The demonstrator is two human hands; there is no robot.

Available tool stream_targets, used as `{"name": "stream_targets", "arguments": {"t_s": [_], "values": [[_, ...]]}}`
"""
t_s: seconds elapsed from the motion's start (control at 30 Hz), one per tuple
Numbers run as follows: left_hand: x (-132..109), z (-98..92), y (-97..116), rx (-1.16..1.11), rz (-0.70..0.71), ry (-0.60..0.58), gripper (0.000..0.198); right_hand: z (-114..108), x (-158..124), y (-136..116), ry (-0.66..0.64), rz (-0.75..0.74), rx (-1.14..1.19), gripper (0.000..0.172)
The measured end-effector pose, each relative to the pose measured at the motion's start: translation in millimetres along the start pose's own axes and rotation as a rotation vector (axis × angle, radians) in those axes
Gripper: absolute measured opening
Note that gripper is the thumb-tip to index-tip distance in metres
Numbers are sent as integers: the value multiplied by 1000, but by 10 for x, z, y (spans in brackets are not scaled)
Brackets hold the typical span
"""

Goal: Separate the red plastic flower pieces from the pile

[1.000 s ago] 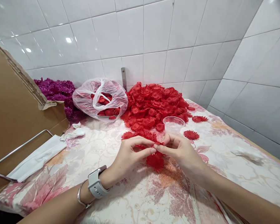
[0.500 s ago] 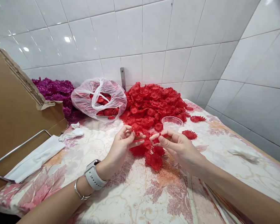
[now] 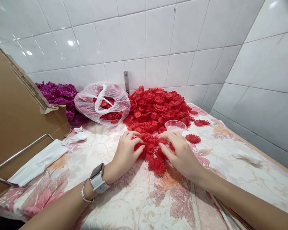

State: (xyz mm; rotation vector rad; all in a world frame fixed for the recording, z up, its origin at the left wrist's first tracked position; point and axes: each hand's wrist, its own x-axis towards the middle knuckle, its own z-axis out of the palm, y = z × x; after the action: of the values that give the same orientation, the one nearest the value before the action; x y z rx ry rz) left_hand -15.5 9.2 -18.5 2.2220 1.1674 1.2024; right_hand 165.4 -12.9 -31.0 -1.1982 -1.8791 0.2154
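A small cluster of red artificial flower heads (image 3: 156,163) with fringed petals lies on the floral tablecloth between my hands. My left hand (image 3: 128,148), palm down, rests at the cluster's left side, its thumb and fingers apart and touching the red petals. On the right side, my right hand (image 3: 180,153) reaches over the cluster with thumb and fingertips spread on the flowers. Petals under both palms are hidden. Behind the cluster rises a large heap of red flower heads (image 3: 158,105). A clear round plastic tub (image 3: 175,125) stands just beyond my right fingers.
A tied translucent bag (image 3: 86,103) holds more red flowers, beside a purple flower pile (image 3: 59,95). At the left stand a cardboard box (image 3: 16,86) and a white strip (image 3: 38,161). Loose red flowers (image 3: 193,138) lie at the right. A tiled wall (image 3: 158,35) closes off the back.
Half a second ago both hands were raised with red pieces pinched between the fingers. Now they are lowered onto the cluster, palms down, with fingers spread.
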Motion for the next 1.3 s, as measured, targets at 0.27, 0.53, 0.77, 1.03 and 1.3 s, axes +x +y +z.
{"name": "stream_targets", "arguments": {"t_s": [0.27,0.53,0.77,1.03,1.3], "values": [[24,-41,75,-495,-261,-151,7,-38,7,-70,-145,128,325,27],[-11,17,96,-526,-333,-208,7,-37,-5,-48,-202,331,580,27],[26,0,46,-385,-309,42,11,-34,-2,-12,-103,215,250,15],[88,-6,-87,-162,-243,126,15,3,-7,43,-125,-175,-19,15],[102,2,-177,-54,-173,200,15,45,-71,-21,-565,-311,-231,45]]}}
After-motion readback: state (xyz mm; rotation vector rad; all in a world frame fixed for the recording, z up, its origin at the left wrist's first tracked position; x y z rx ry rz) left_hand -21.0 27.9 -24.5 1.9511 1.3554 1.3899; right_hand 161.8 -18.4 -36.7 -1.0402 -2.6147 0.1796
